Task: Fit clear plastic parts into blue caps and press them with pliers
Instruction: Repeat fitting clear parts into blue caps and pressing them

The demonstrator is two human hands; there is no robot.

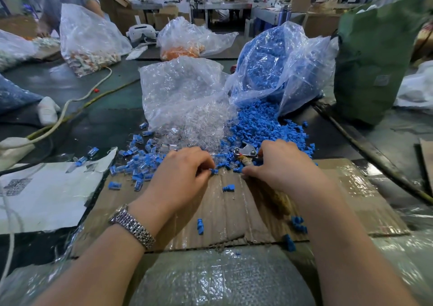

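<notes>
Pliers are lying in our right hand, fingers curling round them, while our left hand is pinching a blue cap just beside.

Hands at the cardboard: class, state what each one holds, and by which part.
Left hand pinches a blue cap at its fingertips. Right hand holds the pliers by the handles.
</notes>
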